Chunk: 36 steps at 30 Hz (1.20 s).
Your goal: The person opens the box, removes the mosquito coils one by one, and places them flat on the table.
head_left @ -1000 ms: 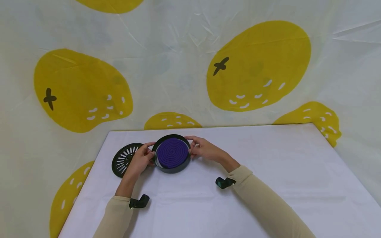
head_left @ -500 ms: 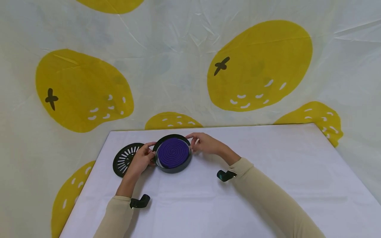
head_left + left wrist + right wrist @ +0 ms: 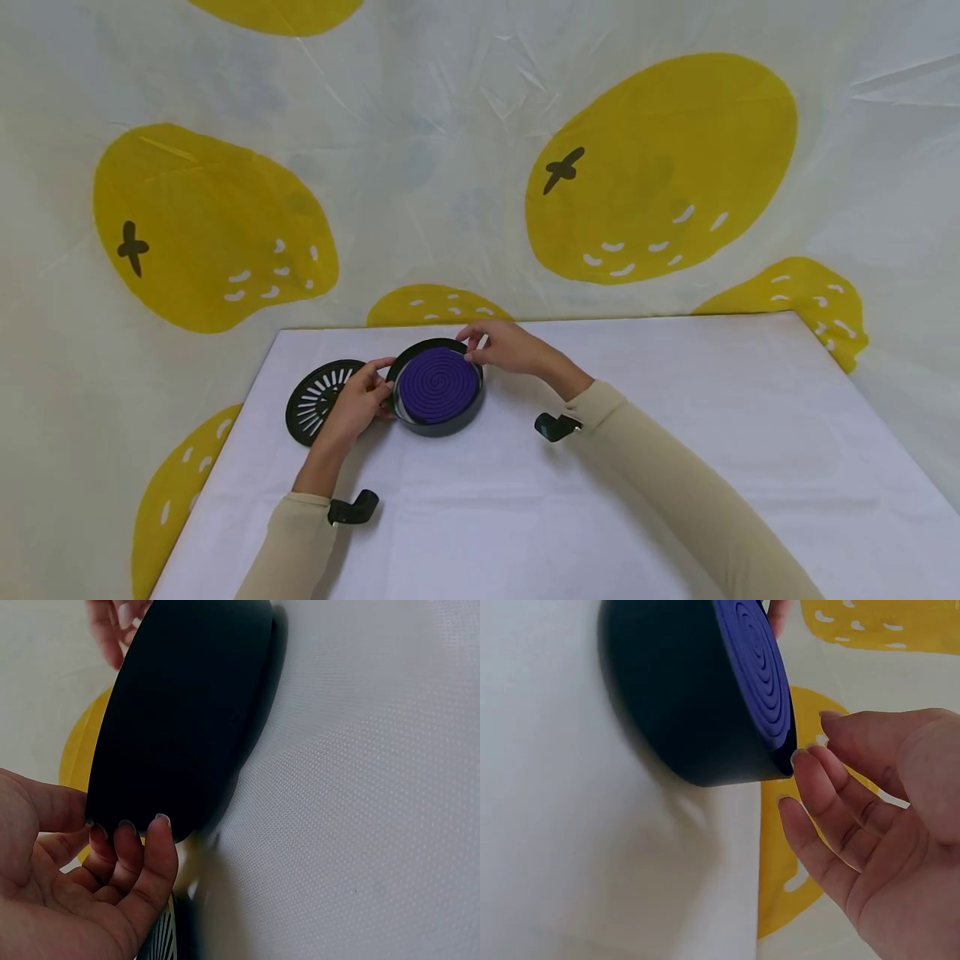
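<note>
A round dark mosquito coil tin (image 3: pixel 444 427) sits on the table's far part. Inside its rim lies a purple mosquito coil (image 3: pixel 438 385), wound in a spiral. My left hand (image 3: pixel 356 406) pinches the tin's left edge between thumb and fingers; in the left wrist view that hand (image 3: pixel 90 877) is against the dark wall. Over the tin's far right rim is my right hand (image 3: pixel 510 346), fingers loosely bent. The right wrist view has this hand (image 3: pixel 885 817) with its fingertips close to the rim and the thumb apart; whether they touch is hard to tell.
A black slotted lid (image 3: pixel 302 408) lies left of the tin, partly hidden by my left hand. White cloth covers the table (image 3: pixel 480 533). Behind it hangs a pale sheet printed with yellow fruit (image 3: pixel 660 167).
My right hand has let go of the tin's right side and moved up and left to its far rim. The left hand keeps its hold; tin and lid stay put.
</note>
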Motion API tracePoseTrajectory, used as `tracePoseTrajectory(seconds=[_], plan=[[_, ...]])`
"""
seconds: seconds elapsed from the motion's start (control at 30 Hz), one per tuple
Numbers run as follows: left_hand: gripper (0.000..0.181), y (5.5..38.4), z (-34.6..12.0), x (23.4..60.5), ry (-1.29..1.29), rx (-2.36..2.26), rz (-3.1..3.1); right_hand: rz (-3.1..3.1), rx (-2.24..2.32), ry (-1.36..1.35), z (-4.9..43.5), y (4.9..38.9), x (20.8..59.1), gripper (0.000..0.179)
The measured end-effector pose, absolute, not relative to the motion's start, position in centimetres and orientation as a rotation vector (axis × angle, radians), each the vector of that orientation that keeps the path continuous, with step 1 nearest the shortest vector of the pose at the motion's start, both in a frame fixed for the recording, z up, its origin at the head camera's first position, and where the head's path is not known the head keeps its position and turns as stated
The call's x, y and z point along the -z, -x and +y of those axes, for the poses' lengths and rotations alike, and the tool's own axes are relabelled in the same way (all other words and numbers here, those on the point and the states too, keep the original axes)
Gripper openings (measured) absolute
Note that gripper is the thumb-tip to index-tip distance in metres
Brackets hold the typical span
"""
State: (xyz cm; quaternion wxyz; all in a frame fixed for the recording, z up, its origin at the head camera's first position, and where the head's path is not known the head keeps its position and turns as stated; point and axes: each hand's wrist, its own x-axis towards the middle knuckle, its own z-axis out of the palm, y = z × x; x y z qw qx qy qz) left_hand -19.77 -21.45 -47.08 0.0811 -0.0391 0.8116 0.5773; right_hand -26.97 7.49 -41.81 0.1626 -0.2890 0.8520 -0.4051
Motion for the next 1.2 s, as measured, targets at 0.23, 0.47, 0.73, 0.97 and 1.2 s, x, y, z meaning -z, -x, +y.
tracePoseTrajectory(seconds=[0.23,0.47,0.73,0.97,1.2], plan=[[0.045,19.7,-21.4,47.0,0.128,-1.722,2.431,2.46,1.073,0.949,6.3,27.4,41.3,0.033],[0.045,19.8,-21.5,47.1,0.109,-1.71,2.455,2.549,0.92,0.998,5.0,27.6,41.0,0.032],[0.044,19.7,-21.4,47.0,0.108,-1.703,2.462,2.601,0.825,0.987,4.1,27.7,41.3,0.032],[0.046,19.7,-21.3,47.0,0.125,-1.709,2.446,2.618,0.744,0.891,3.4,27.8,41.7,0.033],[0.046,19.4,-21.0,45.6,0.129,-1.705,2.42,2.611,0.76,0.846,3.1,27.9,42.0,0.029]])
